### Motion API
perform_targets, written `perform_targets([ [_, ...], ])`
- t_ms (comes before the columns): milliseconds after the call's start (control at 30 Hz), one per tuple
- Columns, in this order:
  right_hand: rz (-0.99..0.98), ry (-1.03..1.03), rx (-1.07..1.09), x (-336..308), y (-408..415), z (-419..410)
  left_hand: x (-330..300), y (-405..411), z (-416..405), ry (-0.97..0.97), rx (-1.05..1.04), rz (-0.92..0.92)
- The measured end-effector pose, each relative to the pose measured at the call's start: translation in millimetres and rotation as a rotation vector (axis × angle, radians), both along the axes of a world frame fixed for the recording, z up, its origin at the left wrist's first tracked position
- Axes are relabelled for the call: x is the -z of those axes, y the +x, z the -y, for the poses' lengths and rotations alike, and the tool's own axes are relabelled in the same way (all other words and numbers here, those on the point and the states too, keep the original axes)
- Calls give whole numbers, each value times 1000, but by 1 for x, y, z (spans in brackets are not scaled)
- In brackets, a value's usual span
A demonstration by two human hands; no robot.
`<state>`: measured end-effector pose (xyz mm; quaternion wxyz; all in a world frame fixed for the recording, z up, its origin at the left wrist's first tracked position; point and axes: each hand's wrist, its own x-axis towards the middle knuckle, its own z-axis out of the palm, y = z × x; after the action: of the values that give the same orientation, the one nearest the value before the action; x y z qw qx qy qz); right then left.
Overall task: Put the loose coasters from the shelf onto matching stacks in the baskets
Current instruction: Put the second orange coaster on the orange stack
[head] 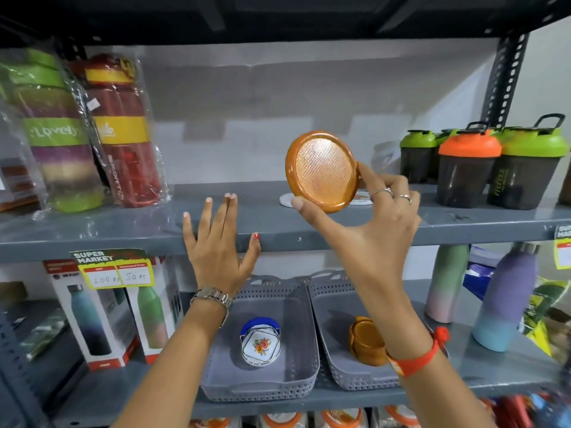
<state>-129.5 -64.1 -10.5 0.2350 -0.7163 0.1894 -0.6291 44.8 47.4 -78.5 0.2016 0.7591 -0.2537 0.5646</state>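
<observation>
My right hand point(367, 217) holds a round orange coaster point(323, 171) by its rim, tilted up above the upper shelf point(123, 233). Behind it, a white loose coaster point(285, 199) and another one point(361, 198) lie flat on that shelf, mostly hidden. My left hand point(216, 242) rests open on the shelf's front edge, fingers spread. On the lower shelf stand two grey baskets. The left basket point(259, 393) holds a stack of floral white coasters point(261, 347) with a blue one behind. The right basket point(349, 381) holds a stack of orange coasters point(366, 341).
Wrapped bottles point(120, 131) stand at the upper shelf's left and shaker cups point(466, 168) at its right. Boxed bottles point(102, 313) sit left of the baskets, pastel bottles point(506, 295) to the right. A price tag point(114, 270) hangs on the shelf edge.
</observation>
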Motion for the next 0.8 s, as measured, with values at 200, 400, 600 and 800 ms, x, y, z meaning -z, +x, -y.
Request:
perform_targets([
  [200, -141, 27, -154, 64, -22, 1, 1, 2, 1, -4, 3, 31],
  [400, -650, 5, 166, 164, -8, 51, 6, 11, 5, -45, -10, 85],
  [600, -1140, 111, 329, 212, 16, 125, 9, 19, 9, -85, -41, 171],
  [800, -1328, 286, 308, 238, 38, 154, 11, 23, 10, -112, -31, 220],
])
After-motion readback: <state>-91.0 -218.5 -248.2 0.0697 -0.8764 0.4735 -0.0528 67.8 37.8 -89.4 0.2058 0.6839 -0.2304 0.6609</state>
